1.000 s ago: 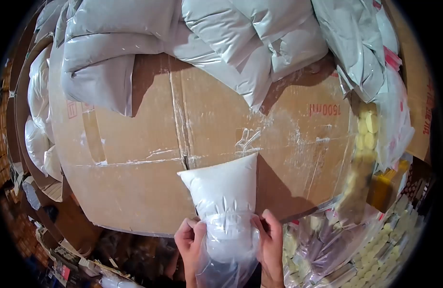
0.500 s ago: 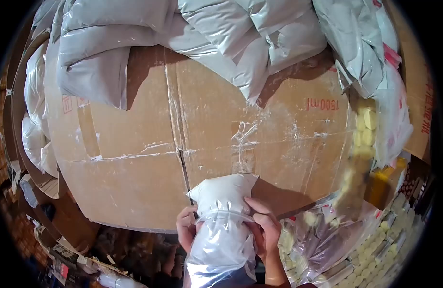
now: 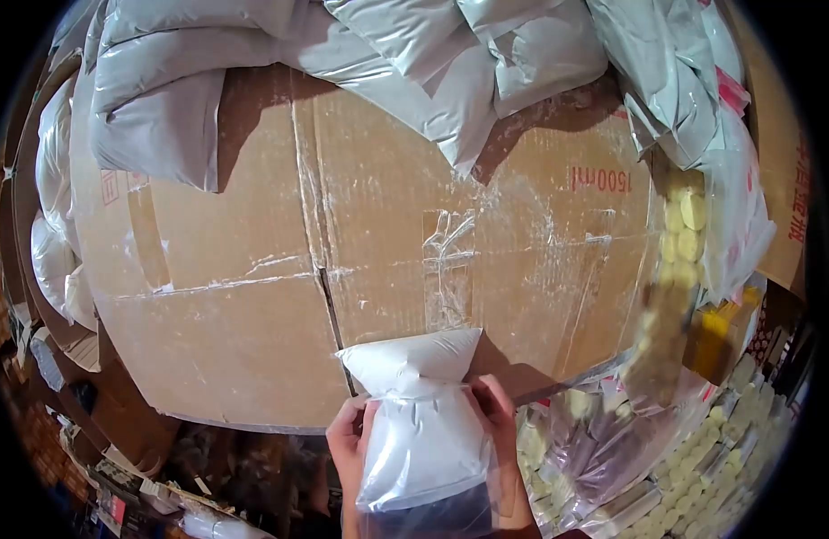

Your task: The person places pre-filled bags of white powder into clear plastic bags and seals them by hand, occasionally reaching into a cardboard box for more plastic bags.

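A filled white bag (image 3: 414,355) lies at the near edge of the cardboard, its upper end sticking out flat and wide. The lower part sits within a clear plastic bag (image 3: 423,449), whose rim crosses it about halfway and whose bottom end hangs toward me. At the left of the rim my left hand (image 3: 346,436) has its fingers curled in, pinching the clear bag's edge. On the opposite side my right hand (image 3: 495,409) grips the other edge with bent fingers. Both thumbs are mostly hidden by the plastic.
A large cardboard box top (image 3: 522,269) with tape and white dust forms the work surface. Filled white bags (image 3: 414,54) are heaped along its far side. To the right are packs of pale yellow round pieces (image 3: 688,229) and a yellow-taped carton (image 3: 720,332).
My right hand's fingers have drawn back from the white bag's front to the clear bag's edge. The white bag's exposed end now looks shorter and wider. The view has shifted slightly.
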Demonstrator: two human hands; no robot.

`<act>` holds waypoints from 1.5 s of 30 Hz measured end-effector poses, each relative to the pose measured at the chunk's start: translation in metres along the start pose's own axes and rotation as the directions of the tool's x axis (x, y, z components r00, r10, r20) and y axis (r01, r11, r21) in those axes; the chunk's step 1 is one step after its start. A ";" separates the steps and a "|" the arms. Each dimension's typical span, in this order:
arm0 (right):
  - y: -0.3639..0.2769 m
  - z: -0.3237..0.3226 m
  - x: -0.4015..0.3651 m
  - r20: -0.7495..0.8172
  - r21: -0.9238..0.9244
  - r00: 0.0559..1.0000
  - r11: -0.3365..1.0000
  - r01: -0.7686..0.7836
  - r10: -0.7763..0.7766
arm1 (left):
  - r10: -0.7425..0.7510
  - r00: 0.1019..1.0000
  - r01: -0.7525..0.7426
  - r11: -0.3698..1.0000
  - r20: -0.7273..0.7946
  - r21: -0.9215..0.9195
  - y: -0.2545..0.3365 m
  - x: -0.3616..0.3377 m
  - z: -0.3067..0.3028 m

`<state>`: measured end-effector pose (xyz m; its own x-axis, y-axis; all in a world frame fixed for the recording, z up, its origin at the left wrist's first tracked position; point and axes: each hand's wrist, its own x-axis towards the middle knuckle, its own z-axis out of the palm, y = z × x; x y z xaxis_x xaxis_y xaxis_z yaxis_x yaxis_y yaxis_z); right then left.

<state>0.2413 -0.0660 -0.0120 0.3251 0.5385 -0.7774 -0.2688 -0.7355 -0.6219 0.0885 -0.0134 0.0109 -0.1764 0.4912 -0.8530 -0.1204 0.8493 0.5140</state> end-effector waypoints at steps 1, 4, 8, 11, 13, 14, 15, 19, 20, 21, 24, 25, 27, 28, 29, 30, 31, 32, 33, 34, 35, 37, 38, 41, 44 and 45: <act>0.012 0.000 0.000 0.041 0.179 0.999 0.983 -0.036 0.029 | 0.046 0.991 -0.055 0.996 0.123 0.074 -0.028 0.009 -0.021; 0.035 0.017 0.003 0.140 0.499 0.982 0.847 -0.183 0.130 | 0.075 0.981 -0.023 0.961 0.181 -0.274 -0.080 0.019 -0.042; 0.044 0.034 0.004 0.214 0.469 0.949 0.827 -0.309 0.233 | 0.115 0.990 -0.061 0.872 0.082 -0.485 -0.075 0.030 -0.034; 0.042 0.024 -0.001 0.173 0.292 0.985 0.954 -0.076 0.025 | 0.191 0.979 -0.202 0.918 -0.065 -0.341 -0.044 0.027 -0.023; 0.023 0.026 0.004 0.097 -0.003 0.931 0.936 0.353 -0.351 | 0.266 0.957 -0.278 0.956 -0.120 -0.099 -0.021 0.016 -0.016; 0.011 0.027 0.008 0.098 -0.158 0.843 0.828 0.538 -0.529 | 0.308 0.941 -0.308 0.951 -0.139 0.025 -0.011 0.011 -0.014; -0.011 0.028 0.013 0.174 -0.244 0.725 0.684 0.688 -0.667 | 0.240 0.968 -0.241 0.971 -0.071 0.002 -0.005 0.013 -0.021; -0.017 0.020 0.022 0.447 -0.129 0.685 0.716 0.686 -0.575 | 0.500 0.835 -0.550 0.775 0.232 0.312 -0.008 0.019 -0.041; -0.017 0.019 0.023 0.457 -0.139 0.706 0.740 0.658 -0.541 | 0.537 0.786 -0.617 0.705 0.305 0.349 -0.009 0.023 -0.046; -0.018 0.020 0.023 0.466 -0.150 0.728 0.765 0.626 -0.504 | 0.507 0.780 -0.621 0.701 0.367 0.350 -0.010 0.030 -0.054; -0.013 0.022 0.017 0.346 -0.255 0.825 0.802 0.541 -0.447 | 0.431 0.884 -0.465 0.842 0.178 0.271 -0.022 0.027 -0.043; -0.013 0.026 0.014 0.280 -0.299 0.842 0.791 0.534 -0.462 | 0.369 0.928 -0.370 0.908 0.044 0.197 -0.026 0.022 -0.036; -0.006 0.032 0.012 0.127 -0.331 0.847 0.783 0.528 -0.517 | 0.225 0.964 -0.222 0.974 -0.145 0.034 -0.025 0.014 -0.022; -0.004 0.030 0.008 0.109 -0.383 0.872 0.789 0.480 -0.478 | 0.203 0.969 -0.194 0.978 -0.143 0.075 -0.029 0.013 -0.025; -0.002 0.028 0.004 0.091 -0.431 0.894 0.791 0.433 -0.440 | 0.184 0.972 -0.168 0.979 -0.144 0.115 -0.038 0.013 -0.030; 0.002 0.025 0.001 0.074 -0.477 0.912 0.789 0.387 -0.402 | 0.166 0.975 -0.143 0.978 -0.149 0.153 -0.042 0.013 -0.033; 0.007 0.019 0.000 0.086 -0.488 0.964 0.832 0.262 -0.253 | 0.158 0.975 -0.148 0.986 -0.155 0.072 -0.034 0.007 -0.025; 0.020 0.016 -0.001 0.068 -0.356 0.989 0.923 0.147 -0.132 | 0.198 0.970 -0.187 0.978 -0.140 0.090 -0.042 0.007 -0.025; 0.024 0.013 0.000 0.164 -0.097 0.986 0.995 0.007 0.009 | 0.191 0.978 -0.197 0.978 -0.082 -0.072 -0.050 0.010 -0.024; 0.025 0.010 -0.003 0.288 0.149 0.950 0.974 -0.169 0.120 | 0.191 0.981 -0.191 0.954 -0.021 -0.233 -0.056 0.008 -0.024; 0.024 0.009 -0.008 0.296 0.235 0.933 0.932 -0.277 0.203 | 0.101 0.994 -0.086 0.935 0.028 -0.344 -0.058 0.006 -0.027; 0.005 0.014 -0.019 0.339 0.390 0.877 0.798 -0.460 0.340 | 0.138 0.980 -0.097 0.962 0.146 -0.257 -0.073 0.012 -0.044; 0.002 0.011 -0.021 0.365 0.345 0.889 0.847 -0.404 0.275 | 0.175 0.961 -0.120 0.962 0.213 -0.247 -0.083 0.013 -0.051; -0.002 -0.023 -0.030 0.478 0.345 0.876 0.902 -0.260 0.069 | 0.454 0.685 -0.317 0.890 0.570 -0.328 -0.046 0.006 -0.076; -0.058 -0.054 -0.021 0.797 0.092 0.484 0.864 0.494 -0.362 | 0.442 0.243 -0.681 0.712 0.863 -0.173 0.047 -0.021 -0.083; -0.085 -0.058 -0.023 0.856 0.044 0.344 0.716 0.697 -0.386 | 0.424 0.174 -0.878 0.476 0.889 -0.055 0.069 -0.036 -0.085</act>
<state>0.3096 -0.0399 0.0641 -0.5605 0.8211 -0.1076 -0.0057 -0.1338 -0.9910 0.0040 0.0109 0.0845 0.7864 0.6177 -0.0115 0.0443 -0.0378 0.9983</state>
